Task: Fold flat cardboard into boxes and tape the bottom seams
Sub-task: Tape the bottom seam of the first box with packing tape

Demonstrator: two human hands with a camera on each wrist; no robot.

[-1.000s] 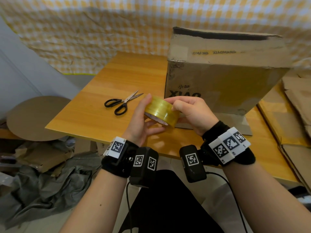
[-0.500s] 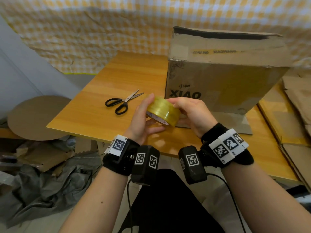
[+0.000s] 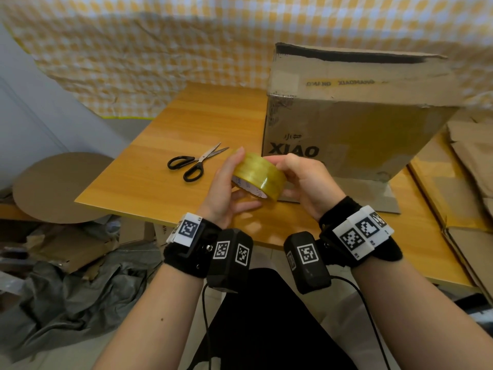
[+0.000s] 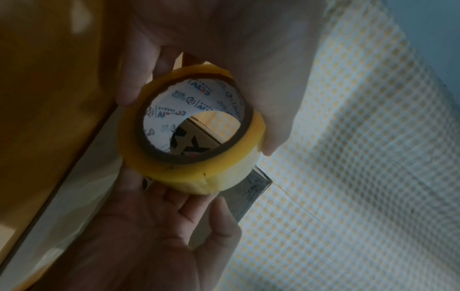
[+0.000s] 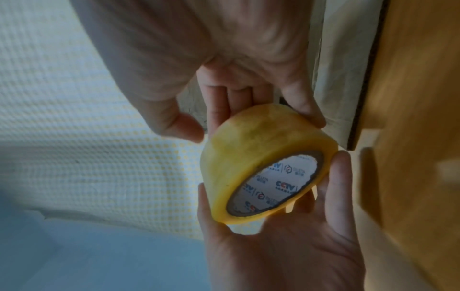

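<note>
Both hands up over the near edge of the orange wooden table [image 3: 138, 182], sharing one roll of yellowish clear packing tape [image 3: 258, 175]. Left hand [image 3: 226, 193] cupped under and beside the roll, thumb up along its left rim, fingers curled beneath. Right hand [image 3: 306, 180] clamped on the opposite side, fingertips [image 5: 307, 113] bent over the outer winding, thumb close by but its contact hard to confirm. No strip pulled free anywhere in the three views; from the wrist cameras, only smooth winding and the printed white core [image 4: 194, 110]. Probably hunting for the loose tape end, judging by the fingertips on the winding.

Just behind the hands, a large worn brown cardboard box [image 3: 354, 124] standing erect on the table, lettering upside down, one lower flap splayed flat on the tabletop. Looks folded into shape already, upturned face shut, though whether that seam carries fresh tape cannot be told; only old yellow printed tape visible near the upper edge. Black-handled scissors [image 3: 194, 162] lying untouched to the left, blades slightly apart. More flattened brown cardboard sheets [image 3: 469, 166] stacked at the right, apparently waiting.

By this reading: first box formed, taping not yet begun, cutting still ahead, further sheets left to fold.
</note>
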